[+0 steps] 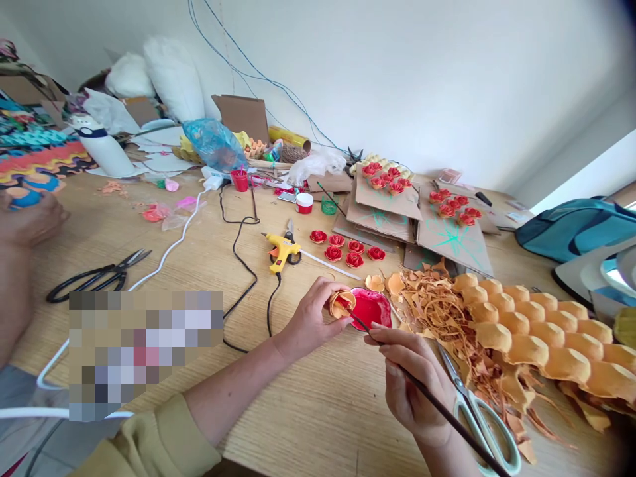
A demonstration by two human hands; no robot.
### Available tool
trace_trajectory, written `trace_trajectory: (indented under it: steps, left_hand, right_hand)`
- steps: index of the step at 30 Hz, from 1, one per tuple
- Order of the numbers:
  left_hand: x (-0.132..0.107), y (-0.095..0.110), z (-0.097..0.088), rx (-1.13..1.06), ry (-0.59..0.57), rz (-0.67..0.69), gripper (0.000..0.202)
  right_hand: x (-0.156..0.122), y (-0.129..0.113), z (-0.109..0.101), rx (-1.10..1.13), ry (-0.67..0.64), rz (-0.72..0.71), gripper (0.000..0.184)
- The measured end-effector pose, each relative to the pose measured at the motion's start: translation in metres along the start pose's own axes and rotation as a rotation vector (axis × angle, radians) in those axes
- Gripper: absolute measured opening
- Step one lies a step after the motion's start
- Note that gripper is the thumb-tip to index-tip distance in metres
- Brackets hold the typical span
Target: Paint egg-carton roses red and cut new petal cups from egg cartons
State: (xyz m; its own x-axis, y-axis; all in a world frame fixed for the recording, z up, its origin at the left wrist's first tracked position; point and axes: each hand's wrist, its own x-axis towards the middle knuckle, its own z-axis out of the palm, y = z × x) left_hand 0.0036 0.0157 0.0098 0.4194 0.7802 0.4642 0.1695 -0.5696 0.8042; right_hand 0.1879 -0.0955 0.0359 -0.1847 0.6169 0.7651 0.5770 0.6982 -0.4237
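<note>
My left hand [314, 311] pinches a small orange egg-carton flower [340, 302] between thumb and fingers. A dark, thin-handled paintbrush [437, 403] is gripped in my right hand [415, 377], its tip inside the flower, where some red shows. Just behind the flower lies a shallow dish of red paint [370, 310]. Two unpainted orange flower pieces, one an open flower [374, 283], rest beyond the dish. Farther back sit several red-painted flowers [354, 246]. Light-handled scissors [477, 411] lie beside my right wrist, partly hidden by it.
A yellow glue gun [281, 253] with a black cord lies mid-table. Orange carton scraps [437, 298] and an orange egg tray [541, 324] fill the right. Cardboard sheets [382, 222] carry more red flowers. Black scissors [99, 275] lie near another person's hand [32, 222] at left.
</note>
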Motion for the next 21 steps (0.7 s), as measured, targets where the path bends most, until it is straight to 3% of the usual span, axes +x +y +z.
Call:
trace_trajectory:
  steps: [8,13,17,21]
  left_hand:
    - [0.001,-0.002,-0.001,-0.060,-0.044,-0.015,0.040]
    - [0.002,-0.003,0.000,-0.080,-0.017,0.008,0.043]
    - [0.005,-0.008,0.003,-0.209,0.043,-0.097,0.043]
    - [0.006,-0.012,0.006,-0.358,0.038,-0.164,0.048]
  right_hand:
    - [0.006,-0.004,0.001,0.037,0.007,0.031,0.030]
    - [0.003,0.005,0.001,0.045,0.137,0.096,0.027]
    - [0.002,0.016,0.001,-0.006,0.211,0.187,0.020]
    - [0.003,0.020,-0.002,-0.163,0.161,0.217,0.017]
